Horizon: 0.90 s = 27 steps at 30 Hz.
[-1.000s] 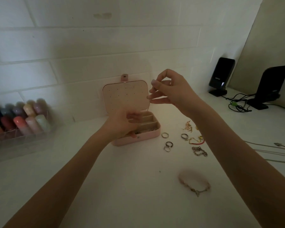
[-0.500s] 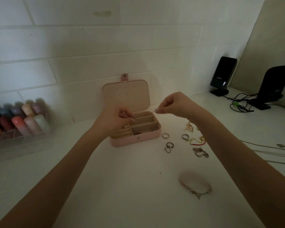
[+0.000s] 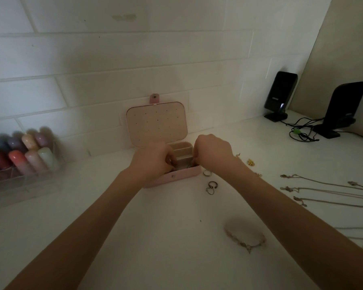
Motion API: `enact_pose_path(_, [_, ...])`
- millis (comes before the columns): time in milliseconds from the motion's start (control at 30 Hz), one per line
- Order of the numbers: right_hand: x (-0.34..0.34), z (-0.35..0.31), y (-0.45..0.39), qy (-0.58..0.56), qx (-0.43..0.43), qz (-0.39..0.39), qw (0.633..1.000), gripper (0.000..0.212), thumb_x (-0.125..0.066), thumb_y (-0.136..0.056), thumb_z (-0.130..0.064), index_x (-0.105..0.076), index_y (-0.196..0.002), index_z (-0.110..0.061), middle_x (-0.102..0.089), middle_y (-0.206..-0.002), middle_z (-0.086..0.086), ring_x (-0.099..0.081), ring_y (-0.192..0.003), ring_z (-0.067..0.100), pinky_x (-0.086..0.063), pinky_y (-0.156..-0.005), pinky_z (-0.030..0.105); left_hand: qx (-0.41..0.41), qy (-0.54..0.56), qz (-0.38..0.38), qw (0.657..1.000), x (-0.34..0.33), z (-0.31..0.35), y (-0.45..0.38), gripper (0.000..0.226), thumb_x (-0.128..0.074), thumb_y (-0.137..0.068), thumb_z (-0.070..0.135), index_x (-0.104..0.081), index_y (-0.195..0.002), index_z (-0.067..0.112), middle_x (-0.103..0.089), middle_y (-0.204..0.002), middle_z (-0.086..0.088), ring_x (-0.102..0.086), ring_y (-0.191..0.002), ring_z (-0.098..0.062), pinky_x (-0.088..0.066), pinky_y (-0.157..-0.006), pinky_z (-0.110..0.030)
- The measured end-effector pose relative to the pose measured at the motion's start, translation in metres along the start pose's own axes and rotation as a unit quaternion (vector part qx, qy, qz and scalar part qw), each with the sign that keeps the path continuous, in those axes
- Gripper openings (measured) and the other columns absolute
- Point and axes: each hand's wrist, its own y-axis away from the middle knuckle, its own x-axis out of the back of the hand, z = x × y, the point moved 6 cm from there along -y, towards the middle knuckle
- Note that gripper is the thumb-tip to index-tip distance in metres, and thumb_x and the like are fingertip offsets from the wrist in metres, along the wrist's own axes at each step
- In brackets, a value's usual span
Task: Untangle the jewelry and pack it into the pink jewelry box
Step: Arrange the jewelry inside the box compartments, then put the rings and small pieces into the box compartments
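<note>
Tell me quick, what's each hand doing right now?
Left hand: fingers curled down into the open pink jewelry box; what it holds cannot be told.
Right hand: fingers curled over the box too; its contents are hidden.

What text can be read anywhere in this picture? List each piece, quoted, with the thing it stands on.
"EDIFIER", faint and only just legible, on the front of the left black upright speaker by the wall.
A small mark on the right black upright speaker is too blurred to read.
The open pink jewelry box, the coloured bottles in the clear plastic organiser and the white tiled wall show no readable text.
</note>
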Motion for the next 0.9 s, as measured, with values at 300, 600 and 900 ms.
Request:
enact_pose_path(300, [0.027, 0.048, 0.034, -0.213, 0.007, 0.0, 0.977, 0.01, -0.081, -0.075, -0.028, -0.077, -0.081, -0.022, -0.065, -0.069, -0.007, -0.059, -0.063, 0.01, -0.045, -0.055, 0.023, -0.053, 0.053, 0.056, 0.996, 0.003, 0.022, 0.008, 0.005, -0.063, -0.083, 0.045, -0.063, -0.08, 0.041, -0.06, -0.077, 0.023, -0.056, -0.078, 0.002, -0.045, -0.068, -0.019])
enact_pose_path(600, [0.035, 0.18, 0.126, -0.163, -0.129, -0.167, 0.964, 0.014, -0.077, -0.079, -0.032, -0.072, -0.085, -0.02, -0.07, -0.083, 0.0, -0.055, -0.07, 0.011, -0.042, -0.06, 0.025, -0.198, 0.063, -0.03, 0.978, -0.048, 0.153, 0.031, 0.014, -0.068, -0.086, 0.026, -0.069, -0.099, 0.03, -0.063, -0.096, 0.016, -0.046, -0.073, 0.001, -0.039, -0.066, -0.02])
enact_pose_path(900, [0.055, 0.306, 0.231, -0.174, -0.284, -0.066, 0.94, 0.018, -0.077, -0.079, -0.029, -0.066, -0.088, -0.017, -0.065, -0.092, 0.006, -0.057, -0.077, 0.015, -0.042, -0.057, 0.025, -0.348, 0.168, -0.118, 0.915, -0.099, 0.288, 0.076, 0.024, -0.07, -0.085, 0.033, -0.069, -0.104, 0.018, -0.064, -0.105, 0.004, -0.054, -0.093, -0.009, -0.045, -0.082, -0.026])
